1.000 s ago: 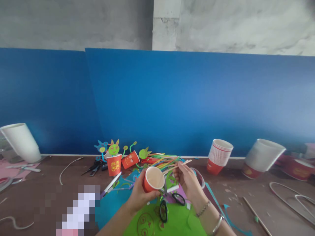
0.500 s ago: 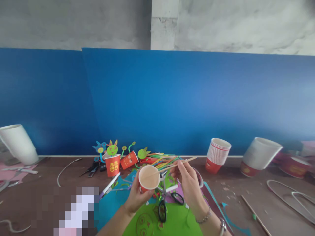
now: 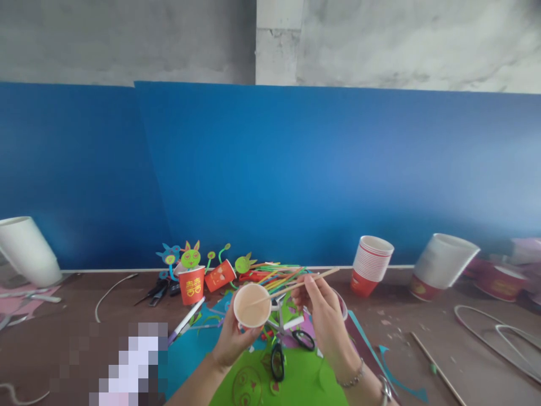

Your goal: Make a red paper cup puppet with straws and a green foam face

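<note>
My left hand (image 3: 231,343) wraps round a red paper cup (image 3: 252,309), its mouth tilted toward me. The cup's inside looks tan; whether that is its bottom or some content I cannot tell. Between the fingertips of my right hand (image 3: 324,309) is a thin wooden stick (image 3: 282,291). Its left end reaches into the cup's mouth, and the other end sticks out past my fingers. Below and between the hands lie black-handled scissors (image 3: 278,361) on green paper (image 3: 296,386) with drawn faces. A white marker (image 3: 293,322) lies close to the scissors.
Behind the hands lie coloured pipe cleaners (image 3: 276,276). Left of them are a standing decorated red cup (image 3: 192,286) and a tipped one (image 3: 220,276). Stacked cups (image 3: 372,265) and a leaning stack (image 3: 446,262) stand right. Another wooden stick (image 3: 435,363) lies at the right front. A blue panel (image 3: 270,169) rises behind.
The whole view has shifted slightly. Both hands keep their holds on the cup and stick, and the stick's end still sits within the cup's mouth.
</note>
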### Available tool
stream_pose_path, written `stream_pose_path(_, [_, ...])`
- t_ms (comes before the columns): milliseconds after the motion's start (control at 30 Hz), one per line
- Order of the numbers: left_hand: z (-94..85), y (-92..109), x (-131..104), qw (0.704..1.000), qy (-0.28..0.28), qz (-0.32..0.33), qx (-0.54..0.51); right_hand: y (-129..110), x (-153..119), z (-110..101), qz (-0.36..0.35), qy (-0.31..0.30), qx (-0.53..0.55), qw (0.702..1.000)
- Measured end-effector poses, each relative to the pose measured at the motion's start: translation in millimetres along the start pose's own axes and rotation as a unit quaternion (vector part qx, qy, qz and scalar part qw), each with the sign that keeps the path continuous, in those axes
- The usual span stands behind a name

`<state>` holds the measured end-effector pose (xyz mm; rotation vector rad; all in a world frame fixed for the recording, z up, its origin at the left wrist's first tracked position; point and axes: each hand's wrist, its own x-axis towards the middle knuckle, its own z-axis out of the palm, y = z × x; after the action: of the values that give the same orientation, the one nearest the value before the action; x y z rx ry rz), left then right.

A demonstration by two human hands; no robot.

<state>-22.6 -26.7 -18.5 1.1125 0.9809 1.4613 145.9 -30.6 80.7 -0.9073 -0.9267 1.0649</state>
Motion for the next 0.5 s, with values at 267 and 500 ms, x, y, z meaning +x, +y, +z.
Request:
stream_pose_path(267, [-13.7,-26.2,10.4,0.999,-0.043,0.008,-0.022,5.4,-2.0,3.6,0.012,-0.014,0.017,1.000])
stream_pose_path(500, [-17.8,-30.4,16.7,0.998,-0.044,0.016,-0.038,10.4,-2.3,7.2,0.033,-0.010,0.006,0.999])
